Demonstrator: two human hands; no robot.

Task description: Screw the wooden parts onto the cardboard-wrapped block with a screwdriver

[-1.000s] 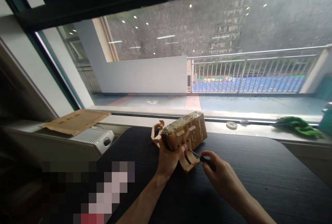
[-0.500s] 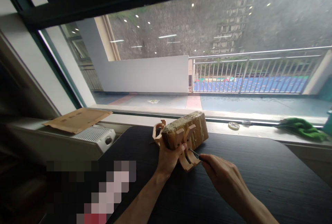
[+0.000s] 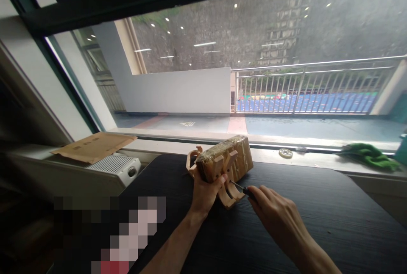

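A brown block-like bundle wrapped in clear plastic or tape (image 3: pixel 237 155) rests tilted on the black table. Against its near side lean curved wooden pieces (image 3: pixel 227 197), joined like a small stand. My left hand (image 3: pixel 205 191) is closed around the wooden pieces at the bundle's left end, its thumb pressed on them; the other fingers are mostly hidden. In my right hand (image 3: pixel 270 204) is a screwdriver (image 3: pixel 243 189) with a dark handle, its thin metal shaft reaching to a wooden piece. Behind the left hand another curved wooden part (image 3: pixel 190 159) shows.
The black table (image 3: pixel 305 206) meets a window sill. On the sill lie a pale round object (image 3: pixel 285 153) and a green cloth (image 3: pixel 369 156). At left, a brown paper envelope (image 3: pixel 95 145) lies over a white vented unit (image 3: pixel 116 168). Part of the lower left is pixelated.
My right hand's fingers have shifted on the screwdriver, and more of its handle shows now. The left hand keeps its hold on the wooden pieces. The view has moved slightly.
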